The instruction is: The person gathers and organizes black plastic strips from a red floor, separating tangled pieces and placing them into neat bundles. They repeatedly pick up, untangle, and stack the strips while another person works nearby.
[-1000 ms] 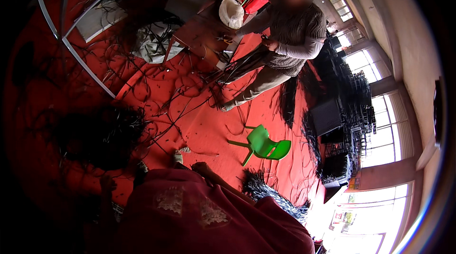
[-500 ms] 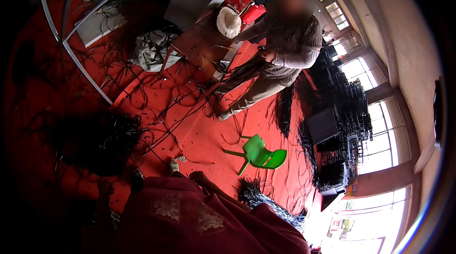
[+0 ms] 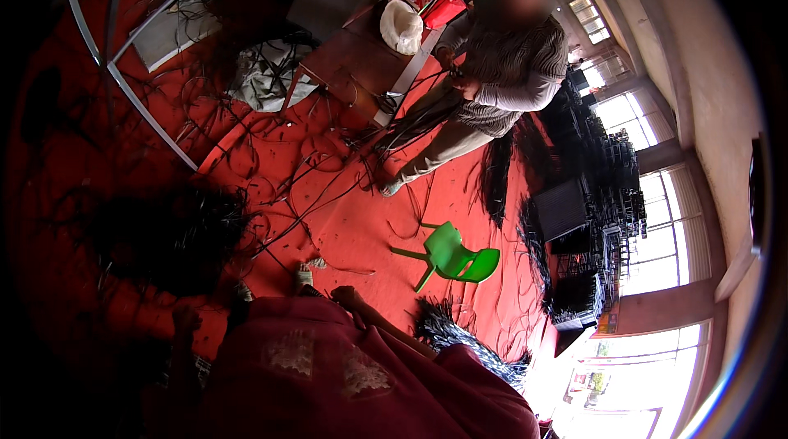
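Note:
My left hand point(image 3: 186, 321) is at the lower left in deep shadow, beside a dark heap of black strips point(image 3: 172, 242). Its outline looks rounded and closed; whatever it may hold is hidden. Past the right side of my maroon garment point(image 3: 312, 373), my right hand point(image 3: 348, 298) appears with curled fingers, near my feet. Nothing I can name shows in it. Long black strips point(image 3: 316, 205) run over the red floor from the heap toward a standing co-worker point(image 3: 509, 69), whose two hands are together on a bundle of dark strips point(image 3: 423, 120).
A green chair point(image 3: 460, 254) stands right of centre, with a dark and pale bundle of strips point(image 3: 468, 344) below it. Behind are a brown table point(image 3: 345, 61), a white sack point(image 3: 401, 27) and a metal frame point(image 3: 152, 119). Stacked black furniture point(image 3: 603, 201) lines the windows.
The co-worker's hand that was over the table has drawn back to meet the other at the strips. The view has shifted slightly; my hands stay in about the same place.

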`<state>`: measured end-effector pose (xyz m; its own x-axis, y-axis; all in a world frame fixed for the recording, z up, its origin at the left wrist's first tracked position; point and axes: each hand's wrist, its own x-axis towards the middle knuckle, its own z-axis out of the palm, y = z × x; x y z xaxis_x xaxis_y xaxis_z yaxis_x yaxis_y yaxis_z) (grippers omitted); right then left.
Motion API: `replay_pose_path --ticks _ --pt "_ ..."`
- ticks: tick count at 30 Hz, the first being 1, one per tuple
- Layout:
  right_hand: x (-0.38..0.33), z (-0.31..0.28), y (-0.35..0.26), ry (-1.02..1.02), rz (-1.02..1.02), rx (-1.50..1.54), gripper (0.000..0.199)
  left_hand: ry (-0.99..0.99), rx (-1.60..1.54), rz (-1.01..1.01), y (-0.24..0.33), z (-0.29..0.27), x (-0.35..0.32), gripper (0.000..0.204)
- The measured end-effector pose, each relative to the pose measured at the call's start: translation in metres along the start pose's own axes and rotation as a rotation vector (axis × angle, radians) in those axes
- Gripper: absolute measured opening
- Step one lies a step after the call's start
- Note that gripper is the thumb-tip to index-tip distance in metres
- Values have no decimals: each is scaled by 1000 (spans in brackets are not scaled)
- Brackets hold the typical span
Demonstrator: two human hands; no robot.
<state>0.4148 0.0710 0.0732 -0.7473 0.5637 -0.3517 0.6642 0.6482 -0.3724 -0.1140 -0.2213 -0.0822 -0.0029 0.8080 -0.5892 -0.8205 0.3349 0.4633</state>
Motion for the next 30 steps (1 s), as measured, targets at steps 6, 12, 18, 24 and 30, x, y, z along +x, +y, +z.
replay_pose_path --ticks 6,12,18,24,30 --pt "-18 18 -3 24 -20 -15 11 583 521 -20 25 118 -36 35" --pt "-10 9 -8 48 -19 -54 14 324 11 -114 23 70 -23 31" --pt "-11 11 -7 86 -10 -75 19 391 634 50 42 134 -41 19" --pt "2 0 -7 -7 15 -170 24 493 526 34 46 137 -33 15" --pt "2 1 0 -71 40 -163 24 511 541 -2 69 173 -35 16"
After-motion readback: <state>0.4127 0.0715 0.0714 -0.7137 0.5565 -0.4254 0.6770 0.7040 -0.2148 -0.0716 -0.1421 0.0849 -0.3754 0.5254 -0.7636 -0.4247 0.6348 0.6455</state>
